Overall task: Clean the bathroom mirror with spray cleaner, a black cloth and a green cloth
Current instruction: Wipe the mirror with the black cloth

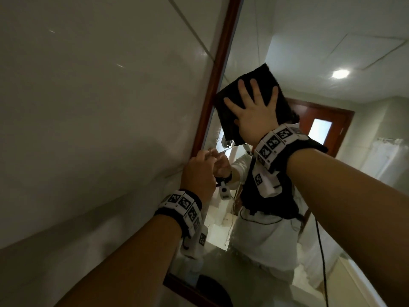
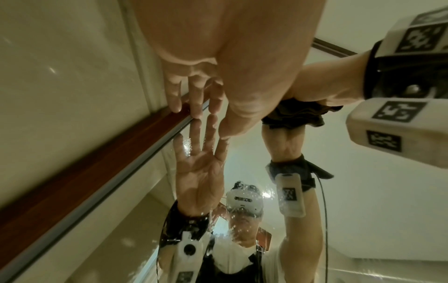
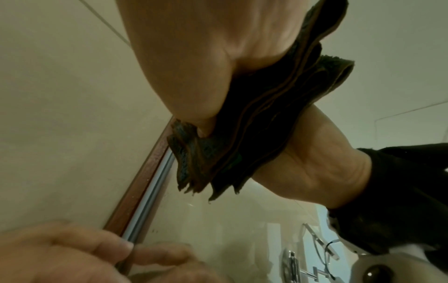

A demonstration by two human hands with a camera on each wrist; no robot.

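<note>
The mirror (image 1: 254, 41) has a red-brown wooden frame (image 1: 219, 69) along its left side. My right hand (image 1: 252, 107) lies flat with fingers spread on a folded black cloth (image 1: 263, 74) and presses it on the glass close to the frame. The right wrist view shows the palm (image 3: 194, 47) on the layered cloth (image 3: 254, 134). Lower down, my left hand (image 1: 199, 171) holds nothing. Its straight fingertips (image 2: 198, 113) touch the glass and frame edge (image 2: 97, 168), beside small droplets (image 2: 191, 145). No spray bottle or green cloth can be made out.
A pale tiled wall (image 1: 88, 107) runs left of the frame. The glass reflects the person, a red-brown door (image 1: 321, 120) and a ceiling light (image 1: 340, 73). A dark round object (image 1: 210, 291) sits below the mirror's lower corner.
</note>
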